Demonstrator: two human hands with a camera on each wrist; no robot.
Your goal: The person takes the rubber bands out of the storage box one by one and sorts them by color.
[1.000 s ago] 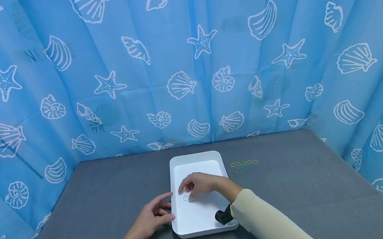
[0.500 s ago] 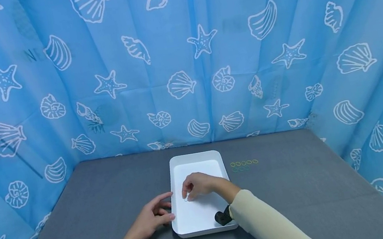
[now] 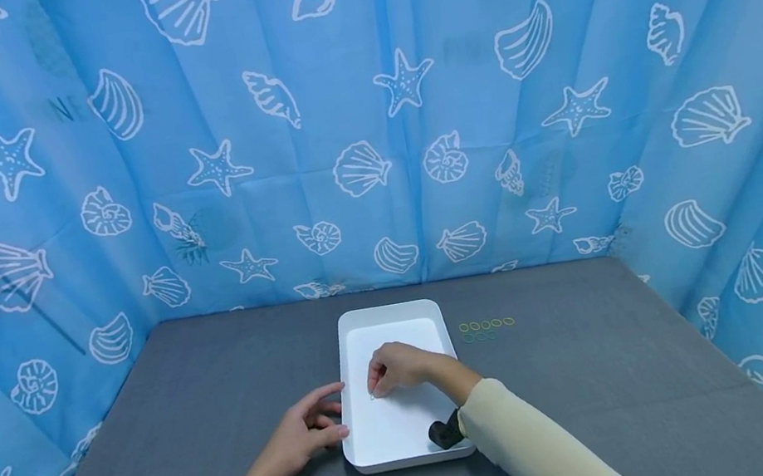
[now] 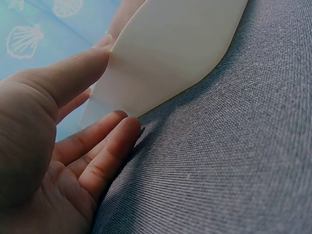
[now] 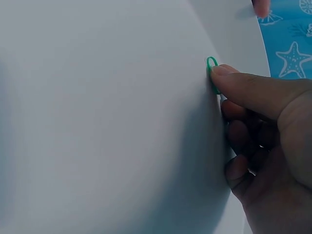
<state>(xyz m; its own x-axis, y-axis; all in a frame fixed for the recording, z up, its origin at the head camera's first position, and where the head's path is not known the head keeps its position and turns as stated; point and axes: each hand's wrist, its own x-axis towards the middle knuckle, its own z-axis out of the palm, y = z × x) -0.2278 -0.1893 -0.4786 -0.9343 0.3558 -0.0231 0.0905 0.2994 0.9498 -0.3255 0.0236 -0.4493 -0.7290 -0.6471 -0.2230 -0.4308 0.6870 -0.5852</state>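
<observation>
A small green rubber band (image 5: 209, 67) is pinched between the thumb and index finger of my right hand (image 3: 401, 365), low over the floor of a white tray (image 3: 386, 446). Part of the loop sticks out past the thumb tip in the right wrist view; the rest is covered by the fingers. My left hand (image 3: 305, 426) rests at the tray's left side with loosely bent fingers. In the left wrist view its thumb touches the rim and its lower fingers lie by the tray wall (image 4: 165, 53).
Right of the tray, on the grey cloth (image 3: 588, 388), lie a row of several yellow rubber bands (image 3: 485, 325) and a row of green rubber bands (image 3: 480, 336). A blue curtain (image 3: 360, 107) with shell prints hangs behind the table.
The right hand's fingers have closed from a spread pose onto the green band that lay on the tray floor. The left hand and tray have not moved.
</observation>
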